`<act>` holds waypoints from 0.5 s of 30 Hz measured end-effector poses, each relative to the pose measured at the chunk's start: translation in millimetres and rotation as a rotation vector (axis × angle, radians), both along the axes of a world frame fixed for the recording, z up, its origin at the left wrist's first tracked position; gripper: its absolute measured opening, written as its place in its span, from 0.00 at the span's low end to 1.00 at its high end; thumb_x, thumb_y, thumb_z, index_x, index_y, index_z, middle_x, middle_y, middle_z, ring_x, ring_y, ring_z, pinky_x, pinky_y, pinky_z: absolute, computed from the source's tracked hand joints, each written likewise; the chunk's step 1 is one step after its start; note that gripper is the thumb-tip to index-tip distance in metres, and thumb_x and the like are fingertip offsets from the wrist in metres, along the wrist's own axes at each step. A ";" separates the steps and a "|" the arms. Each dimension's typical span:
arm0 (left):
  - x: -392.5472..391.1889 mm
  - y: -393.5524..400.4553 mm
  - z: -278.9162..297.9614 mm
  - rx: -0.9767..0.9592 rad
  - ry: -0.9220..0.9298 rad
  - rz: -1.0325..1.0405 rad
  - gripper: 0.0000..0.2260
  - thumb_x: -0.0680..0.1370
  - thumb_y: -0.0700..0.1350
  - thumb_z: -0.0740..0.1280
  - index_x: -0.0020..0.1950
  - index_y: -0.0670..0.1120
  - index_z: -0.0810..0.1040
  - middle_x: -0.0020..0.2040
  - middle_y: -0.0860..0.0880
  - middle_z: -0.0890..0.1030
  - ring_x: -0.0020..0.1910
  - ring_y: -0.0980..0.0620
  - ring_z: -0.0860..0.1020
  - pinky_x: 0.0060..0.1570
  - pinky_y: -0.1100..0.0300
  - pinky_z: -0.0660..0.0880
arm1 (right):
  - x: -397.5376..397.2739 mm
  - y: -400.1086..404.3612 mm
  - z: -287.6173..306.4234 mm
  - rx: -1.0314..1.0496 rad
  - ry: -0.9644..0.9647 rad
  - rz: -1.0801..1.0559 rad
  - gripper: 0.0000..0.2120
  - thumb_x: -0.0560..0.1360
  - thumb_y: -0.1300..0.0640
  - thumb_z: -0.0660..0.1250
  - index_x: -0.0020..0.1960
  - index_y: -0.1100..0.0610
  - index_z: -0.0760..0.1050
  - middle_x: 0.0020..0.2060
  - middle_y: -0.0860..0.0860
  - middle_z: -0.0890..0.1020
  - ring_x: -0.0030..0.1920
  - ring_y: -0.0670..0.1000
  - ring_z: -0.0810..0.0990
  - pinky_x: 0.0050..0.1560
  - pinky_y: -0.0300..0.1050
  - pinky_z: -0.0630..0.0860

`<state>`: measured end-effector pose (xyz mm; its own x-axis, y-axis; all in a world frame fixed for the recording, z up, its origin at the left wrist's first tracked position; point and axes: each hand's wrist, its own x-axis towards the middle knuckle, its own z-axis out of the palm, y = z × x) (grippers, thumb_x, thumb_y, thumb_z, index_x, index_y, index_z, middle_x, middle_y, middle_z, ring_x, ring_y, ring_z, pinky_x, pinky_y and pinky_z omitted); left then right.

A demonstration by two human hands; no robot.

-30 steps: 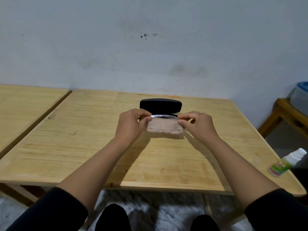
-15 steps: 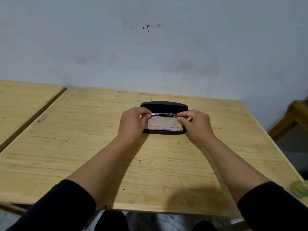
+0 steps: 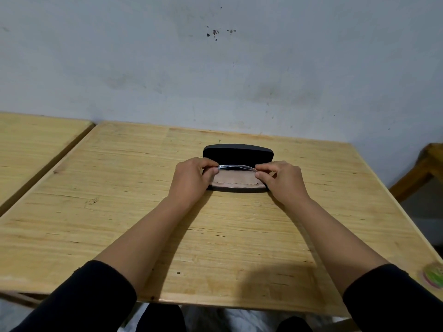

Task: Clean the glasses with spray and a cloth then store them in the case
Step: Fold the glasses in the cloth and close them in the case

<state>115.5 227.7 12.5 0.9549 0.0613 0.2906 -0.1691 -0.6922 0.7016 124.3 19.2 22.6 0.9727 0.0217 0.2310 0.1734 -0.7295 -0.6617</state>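
lowered since a second ago, glasses point(image 3: 236, 167) lie left-to-right over the open case point(image 3: 237, 154) at frame centre, left hand point(image 3: 191, 179) and right hand point(image 3: 282, 179) pinching their ends above the cloth point(image 3: 236, 182).

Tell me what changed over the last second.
Both hands, left hand and right hand, lowered the glasses and the cloth from just above the tray of the open case down into it. Each hand keeps pinching its end of the glasses. The case stays open on the table.

No text can be read; the green label point(image 3: 434, 276) at the table's right edge is blurred.
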 end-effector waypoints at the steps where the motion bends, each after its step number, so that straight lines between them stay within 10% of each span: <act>1: -1.6 0.9 -0.4 -0.009 0.007 0.003 0.11 0.75 0.48 0.69 0.55 0.48 0.81 0.54 0.49 0.83 0.49 0.58 0.76 0.48 0.77 0.65 | -1.3 -0.8 -0.3 0.022 0.002 -0.011 0.13 0.73 0.56 0.70 0.56 0.56 0.81 0.54 0.52 0.83 0.50 0.46 0.77 0.50 0.29 0.65; 6: -15.6 6.7 -2.2 -0.105 0.024 0.087 0.21 0.72 0.52 0.71 0.63 0.49 0.75 0.61 0.50 0.79 0.58 0.51 0.76 0.61 0.55 0.72 | -6.0 -10.6 1.6 0.313 -0.107 -0.225 0.08 0.73 0.54 0.69 0.50 0.55 0.82 0.46 0.49 0.84 0.38 0.37 0.78 0.38 0.25 0.73; 15: -25.0 9.7 -8.4 -0.244 0.207 0.019 0.35 0.66 0.47 0.77 0.70 0.44 0.67 0.64 0.44 0.77 0.60 0.51 0.77 0.60 0.65 0.69 | 14.6 -15.3 18.0 0.503 0.121 -0.137 0.13 0.76 0.53 0.67 0.58 0.56 0.79 0.54 0.50 0.82 0.45 0.45 0.79 0.41 0.29 0.76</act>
<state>90.6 237.4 4.1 0.9902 0.1237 0.0644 0.0063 -0.5012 0.8653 138.9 3.9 40.6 0.9792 -0.1920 0.0659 -0.0007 -0.3279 -0.9447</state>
